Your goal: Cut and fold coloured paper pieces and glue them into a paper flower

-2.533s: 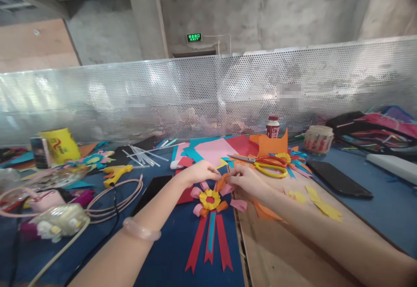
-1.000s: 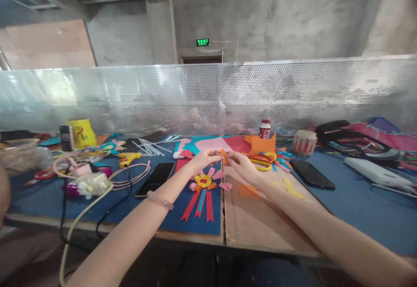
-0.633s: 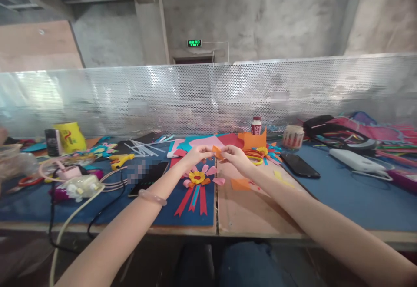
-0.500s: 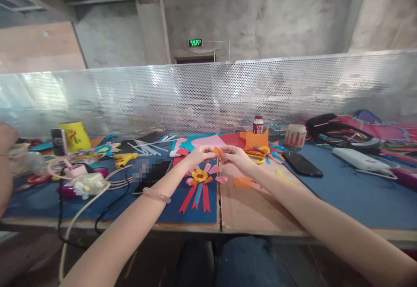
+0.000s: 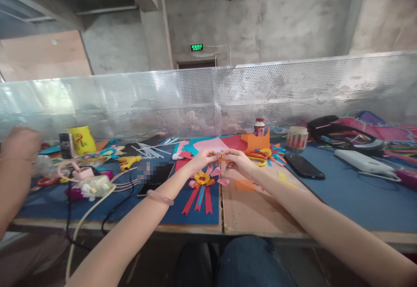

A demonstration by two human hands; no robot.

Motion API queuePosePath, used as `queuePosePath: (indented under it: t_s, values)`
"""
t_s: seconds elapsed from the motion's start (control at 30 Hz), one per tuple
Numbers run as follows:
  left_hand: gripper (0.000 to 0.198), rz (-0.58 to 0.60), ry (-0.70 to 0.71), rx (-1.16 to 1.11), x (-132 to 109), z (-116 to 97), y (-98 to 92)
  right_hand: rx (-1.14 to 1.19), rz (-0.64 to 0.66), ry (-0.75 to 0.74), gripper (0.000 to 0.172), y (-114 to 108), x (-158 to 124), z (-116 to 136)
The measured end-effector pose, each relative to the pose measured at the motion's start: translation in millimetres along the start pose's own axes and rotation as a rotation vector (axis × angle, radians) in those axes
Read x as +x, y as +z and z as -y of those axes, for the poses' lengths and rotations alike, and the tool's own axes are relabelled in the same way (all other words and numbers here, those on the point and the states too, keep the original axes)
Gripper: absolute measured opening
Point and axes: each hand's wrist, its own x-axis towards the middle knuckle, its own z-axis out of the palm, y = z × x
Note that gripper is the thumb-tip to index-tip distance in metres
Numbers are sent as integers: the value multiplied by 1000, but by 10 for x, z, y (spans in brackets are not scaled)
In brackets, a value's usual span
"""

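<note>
Since the earlier frame both hands have sunk a little, closer over the rosette; another person's hand [image 5: 18,141] has come further in at the table's left edge.

Left hand [image 5: 202,159] and right hand [image 5: 237,161] meet fingertip to fingertip above the table's middle, each pinched shut on one end of a small orange paper strip [image 5: 223,158]. Strip looks bent, not yet fixed to anything.

Paper rosette [image 5: 202,178] lies flat directly beneath, near the front edge, on the blue mat [image 5: 169,206]. Yellow centre, pink and orange loops and hanging tails look done. Judged: ring of loops partly filled, orange loop in hand yet to go on.

Count:
- tails on rosette: three, two red and one blue
- scissors [image 5: 257,156]: one pair, just right of the hands
- finished flower [image 5: 272,153]: one, behind the scissors
- glue gun [image 5: 129,161]: one, toward left
- phones: two, one [image 5: 155,178] left of rosette, one [image 5: 304,166] right
- glue bottle [image 5: 259,127]: one, back edge
</note>
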Motion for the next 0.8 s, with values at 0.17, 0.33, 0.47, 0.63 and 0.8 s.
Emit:
queuePosePath:
  t_s: [0.17, 0.33, 0.47, 0.63, 0.8]
  values:
    - [28, -12, -14, 3, 8, 29, -21, 42, -27, 4, 14, -54, 45, -82]
    - [28, -45, -21, 14, 11, 45, -29, 27, -56, -15, 23, -24, 65, -72]
    - [26, -103, 9, 31, 9, 30, -25, 2, -93, -47, 20, -8, 47, -36]
    - [21, -158, 49, 48, 13, -5, -19, -15, -96, -31, 22, -14, 49, -76]
    - [23, -141, 45, 51, 15, -8, -26, -78, -122, -38, 17, 4, 63, -94]
